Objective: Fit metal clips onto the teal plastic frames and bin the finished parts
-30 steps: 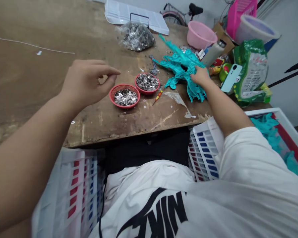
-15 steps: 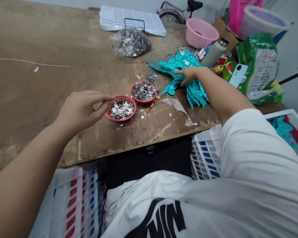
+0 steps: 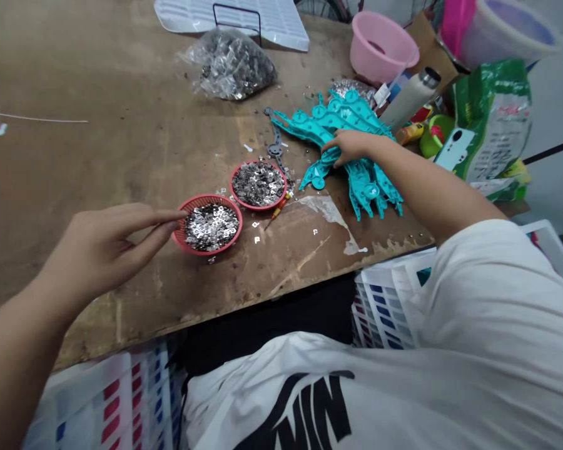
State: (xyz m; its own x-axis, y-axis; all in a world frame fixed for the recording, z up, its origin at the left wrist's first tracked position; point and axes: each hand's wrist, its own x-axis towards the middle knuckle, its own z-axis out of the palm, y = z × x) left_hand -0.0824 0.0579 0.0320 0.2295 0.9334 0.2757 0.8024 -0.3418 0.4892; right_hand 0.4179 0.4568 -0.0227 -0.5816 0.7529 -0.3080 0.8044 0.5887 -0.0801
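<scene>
My left hand (image 3: 117, 247) is closed in a pinch at the left rim of a red plastic basket (image 3: 237, 232) full of small shiny metal clips (image 3: 212, 226). Whatever sits between its fingertips is too small to make out. Over on the right, my right hand (image 3: 351, 147) reaches into a heap of teal plastic parts (image 3: 304, 128), its fingers bent round one of them. A second red basket (image 3: 233, 187) of similar metal pieces stands just behind the first. Beside it lies a small yellow-and-red screwdriver (image 3: 276, 211).
Behind the baskets sit a grey plastic part (image 3: 275, 149) and a clear bag of metal pieces (image 3: 237, 65). A pink basin (image 3: 380, 50), a bottle (image 3: 410, 100), a phone (image 3: 455, 149) and a green bag (image 3: 492, 119) crowd the right. White crates (image 3: 385, 306) stand below the table edge.
My right hand has lowered onto the teal parts, and its spread fingers have bent round one. My left hand stays pinched by the basket. The whole view has shifted slightly.
</scene>
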